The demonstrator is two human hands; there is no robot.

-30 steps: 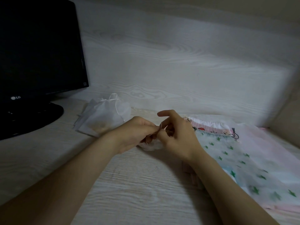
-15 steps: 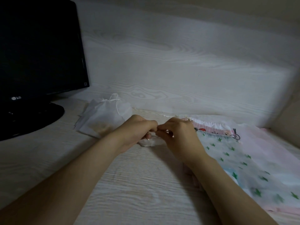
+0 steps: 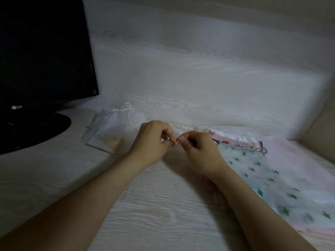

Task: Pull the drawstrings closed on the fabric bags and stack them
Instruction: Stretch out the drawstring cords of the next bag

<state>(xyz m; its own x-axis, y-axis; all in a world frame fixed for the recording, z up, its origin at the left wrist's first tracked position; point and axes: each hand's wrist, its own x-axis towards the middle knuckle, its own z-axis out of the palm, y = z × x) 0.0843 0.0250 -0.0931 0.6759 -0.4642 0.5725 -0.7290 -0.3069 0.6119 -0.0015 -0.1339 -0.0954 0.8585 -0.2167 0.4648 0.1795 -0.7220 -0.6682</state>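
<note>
Head view: left hand (image 3: 154,140) and right hand (image 3: 197,151) meet fingertip to fingertip, each pinching the mouth of a small white bag (image 3: 178,132) just above the surface (image 3: 145,205), apparently to draw its cord tight; a cinched white bag (image 3: 112,131) lies left, star-printed bag (image 3: 262,174) right.

Two bare forearms show, the left from 7 o'clock and the right from 5 o'clock, both slim and uncovered right to the frame edge. The left hand (image 3: 152,142) and right hand (image 3: 199,153) are bare too, with slender fingers (image 3: 169,135) and pale nails at a few tips.
</note>
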